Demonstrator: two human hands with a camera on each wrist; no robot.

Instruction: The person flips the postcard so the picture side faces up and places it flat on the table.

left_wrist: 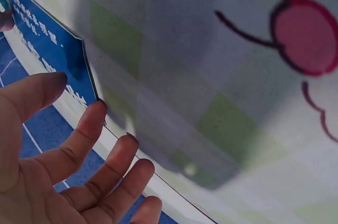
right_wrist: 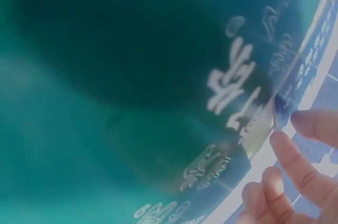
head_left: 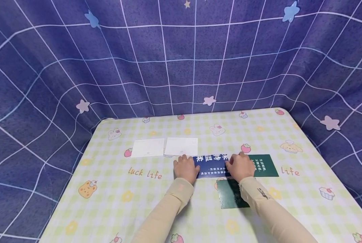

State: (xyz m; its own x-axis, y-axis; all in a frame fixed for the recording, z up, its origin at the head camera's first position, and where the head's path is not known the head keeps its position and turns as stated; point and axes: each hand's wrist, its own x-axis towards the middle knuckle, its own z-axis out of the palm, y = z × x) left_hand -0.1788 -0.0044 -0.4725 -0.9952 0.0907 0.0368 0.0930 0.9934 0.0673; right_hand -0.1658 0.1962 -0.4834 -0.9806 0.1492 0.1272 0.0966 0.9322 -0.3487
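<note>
A dark blue card (head_left: pixel 212 170) with white characters lies crosswise on the table between the two hands. The left hand (head_left: pixel 186 168) holds its left end; in the left wrist view the thumb (left_wrist: pixel 50 87) is over the card and the index fingertip (left_wrist: pixel 96 109) touches its edge. At the other end, the right hand (head_left: pixel 242 166) pinches the blue card's edge between thumb and index finger (right_wrist: pixel 288 150). A green card (head_left: pixel 267 166) with white text is partly hidden behind the right hand. Nearer the person, another green card (head_left: pixel 230 194) lies partly under the right wrist.
Two white cards (head_left: pixel 147 147) lie side by side toward the back left. A pale checked tablecloth (head_left: pixel 108 209) with cartoon prints covers the table. Behind and along both sides hangs a blue curtain (head_left: pixel 181 74) with grid lines and stars.
</note>
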